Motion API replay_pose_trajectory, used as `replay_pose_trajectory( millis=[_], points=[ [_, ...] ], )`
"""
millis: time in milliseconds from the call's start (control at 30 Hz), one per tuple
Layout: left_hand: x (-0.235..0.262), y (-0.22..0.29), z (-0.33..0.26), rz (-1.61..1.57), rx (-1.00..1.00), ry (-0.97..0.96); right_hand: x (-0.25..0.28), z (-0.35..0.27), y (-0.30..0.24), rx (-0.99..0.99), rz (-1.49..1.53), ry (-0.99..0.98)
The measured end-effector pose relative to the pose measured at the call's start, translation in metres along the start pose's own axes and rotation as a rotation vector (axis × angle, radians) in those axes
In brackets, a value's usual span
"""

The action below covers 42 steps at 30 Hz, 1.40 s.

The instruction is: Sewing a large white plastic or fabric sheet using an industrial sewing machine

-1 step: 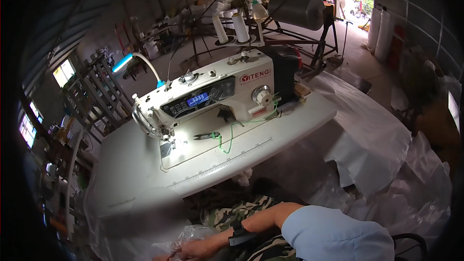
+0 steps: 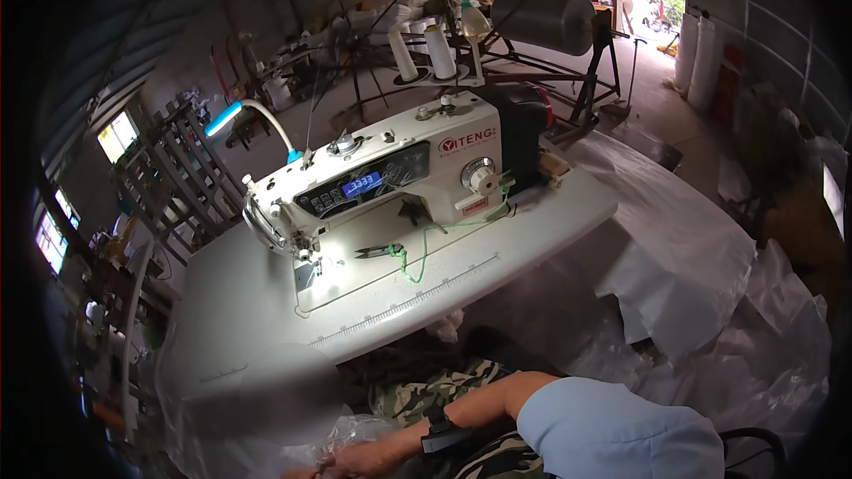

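From the lower right my right arm reaches across, with a pale blue sleeve and a dark band at the wrist. My right hand [image 2: 366, 459] is low at the bottom edge, its fingers closed on clear plastic sheeting [image 2: 359, 428]. Beside it, a sliver of skin shows at the frame's lower edge; it may be my left hand [image 2: 300, 473], mostly cut off. Above them stands a white sewing machine [image 2: 382, 173] with a lit display. Thread snips [image 2: 379, 251] with green cord lie on its white table [image 2: 240, 302], near the lit needle area.
A small lamp [image 2: 224, 118] with a bent neck lights the machine. White thread cones [image 2: 439, 51] stand behind it. More plastic sheeting [image 2: 674, 284] spreads over the right side. A large roll [image 2: 543, 20] rests on a metal frame at the back, and metal racks [image 2: 169, 186] stand left.
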<state>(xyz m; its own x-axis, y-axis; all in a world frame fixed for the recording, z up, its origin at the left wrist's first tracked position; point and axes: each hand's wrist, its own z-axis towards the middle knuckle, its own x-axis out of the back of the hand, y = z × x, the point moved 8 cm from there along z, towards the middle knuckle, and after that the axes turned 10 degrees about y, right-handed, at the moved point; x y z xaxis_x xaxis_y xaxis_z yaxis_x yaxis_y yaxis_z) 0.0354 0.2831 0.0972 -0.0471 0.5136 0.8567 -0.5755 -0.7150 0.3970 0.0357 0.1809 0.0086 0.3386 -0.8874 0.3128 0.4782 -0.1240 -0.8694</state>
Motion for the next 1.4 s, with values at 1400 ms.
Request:
replay_pose_trajectory(
  millis=[1400],
  points=[
    [0.095, -0.417, -0.112, 0.385, 0.217, -0.149, -0.038, -0.037, -0.091, 0.617, 0.061, -0.165]
  ],
)
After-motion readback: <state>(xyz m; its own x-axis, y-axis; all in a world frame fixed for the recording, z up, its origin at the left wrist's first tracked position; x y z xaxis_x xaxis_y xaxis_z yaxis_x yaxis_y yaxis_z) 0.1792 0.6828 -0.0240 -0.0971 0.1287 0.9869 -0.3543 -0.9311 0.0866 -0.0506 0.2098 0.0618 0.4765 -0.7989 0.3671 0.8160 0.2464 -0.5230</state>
